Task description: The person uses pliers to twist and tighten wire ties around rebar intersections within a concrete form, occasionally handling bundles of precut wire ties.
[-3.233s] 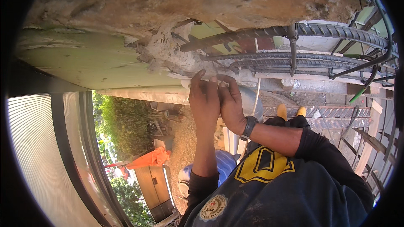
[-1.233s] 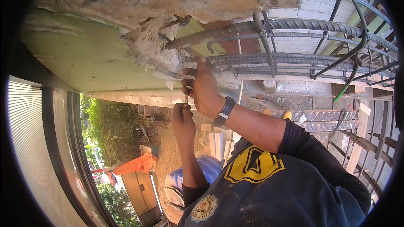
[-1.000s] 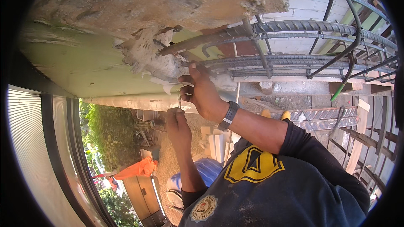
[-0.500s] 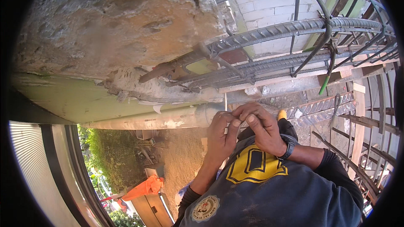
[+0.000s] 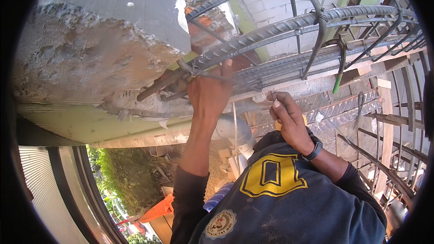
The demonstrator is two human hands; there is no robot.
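At the left end of a rebar cage (image 5: 275, 28), my left hand (image 5: 209, 91) reaches up among the bars beside a stirrup (image 5: 212, 75). One finger points upward there; the others are largely hidden by the steel, so I cannot tell whether they grip anything. Lower and to the right, my right hand (image 5: 289, 116) is closed in a pinch on thin tie wire (image 5: 272, 94), whose fine ends stick out above the fingertips. Pincers (image 5: 342, 58) with a green handle hang on the cage, further right.
Broken concrete (image 5: 99, 49) fills the upper left, above a green-painted edge (image 5: 68, 119). A grey pipe elbow (image 5: 235, 131) lies below the left hand. Timber and steel bars (image 5: 384, 131) stand at right. Far below are ground and an orange cloth (image 5: 158, 210).
My hands were together at chest height; now they are apart. The left has gone up to the bars, while the right stays low with the wire. The view has shifted slightly.
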